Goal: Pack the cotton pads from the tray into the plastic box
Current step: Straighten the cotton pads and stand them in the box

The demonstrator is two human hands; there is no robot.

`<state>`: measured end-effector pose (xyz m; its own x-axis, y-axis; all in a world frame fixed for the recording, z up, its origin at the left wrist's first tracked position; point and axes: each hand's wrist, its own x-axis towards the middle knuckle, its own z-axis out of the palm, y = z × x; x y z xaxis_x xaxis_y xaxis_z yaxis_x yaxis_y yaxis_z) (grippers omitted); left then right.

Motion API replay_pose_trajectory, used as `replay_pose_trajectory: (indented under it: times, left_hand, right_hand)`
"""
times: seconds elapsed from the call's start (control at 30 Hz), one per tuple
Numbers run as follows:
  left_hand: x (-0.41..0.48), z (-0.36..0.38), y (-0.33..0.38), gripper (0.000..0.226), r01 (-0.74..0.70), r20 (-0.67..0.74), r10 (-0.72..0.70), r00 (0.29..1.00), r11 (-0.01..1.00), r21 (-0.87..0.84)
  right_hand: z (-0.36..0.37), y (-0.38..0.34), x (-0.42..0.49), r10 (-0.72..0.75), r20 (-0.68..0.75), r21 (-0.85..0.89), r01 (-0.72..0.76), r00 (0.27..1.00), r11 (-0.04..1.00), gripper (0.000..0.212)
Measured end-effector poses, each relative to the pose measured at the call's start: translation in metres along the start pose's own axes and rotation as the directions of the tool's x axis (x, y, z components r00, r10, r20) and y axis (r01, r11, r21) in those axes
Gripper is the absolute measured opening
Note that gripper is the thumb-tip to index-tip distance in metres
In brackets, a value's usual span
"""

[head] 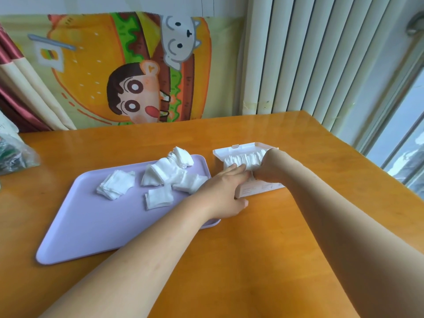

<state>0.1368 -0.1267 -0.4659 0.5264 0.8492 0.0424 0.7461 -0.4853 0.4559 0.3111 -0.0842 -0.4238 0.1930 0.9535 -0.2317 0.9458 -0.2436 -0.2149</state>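
A lilac tray (91,223) lies on the wooden table and holds several loose piles of white cotton pads (165,175). To its right stands a small plastic box (259,188) with its white lid (243,148) flipped open at the back. A row of cotton pads (243,159) stands packed inside it. My left hand (223,191) rests on the box's left end, fingers stretched over the pads and thumb on the front wall. My right hand (267,169) is curled down into the box, pressing on the pads there; its fingertips are hidden.
The orange wooden table (252,260) ends at the right near a window (401,138) and vertical blinds (309,56). A crumpled clear plastic bag (13,154) sits at the left edge. A cartoon burger cloth (128,70) hangs behind the table.
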Motion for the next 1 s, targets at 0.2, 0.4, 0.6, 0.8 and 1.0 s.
replay_pose_trajectory:
  times: [0.2,0.4,0.6,0.8,1.0]
  left_hand:
    - [-0.002,-0.001,0.0,0.072,0.001,0.01,-0.001,1.0,0.999,0.036]
    - [-0.012,0.009,-0.007,0.046,0.014,-0.136,-0.007,0.991,0.999,0.052]
    - [-0.037,-0.005,-0.01,0.081,0.043,-0.064,-0.045,0.997,0.999,-0.023]
    - [-0.083,-0.028,-0.047,0.052,0.214,-0.157,-0.211,0.965,0.977,0.001]
    - [-0.124,-0.043,-0.098,0.019,0.289,-0.097,-0.289,0.952,0.957,-0.015]
  right_hand:
    - [-0.001,0.005,-0.007,-0.047,-0.053,-0.015,0.047,0.997,0.999,0.034]
    - [0.025,0.006,-0.005,-0.072,-0.215,0.104,0.096,0.974,0.99,0.039]
    - [0.016,-0.013,-0.029,-0.09,-0.379,-0.016,0.091,0.921,0.996,0.027]
    - [0.039,-0.076,-0.069,-0.433,-0.416,0.301,0.57,0.8,0.765,0.021]
    - [0.1,-0.114,-0.058,-0.586,-0.099,0.174,0.594,0.804,0.785,0.045]
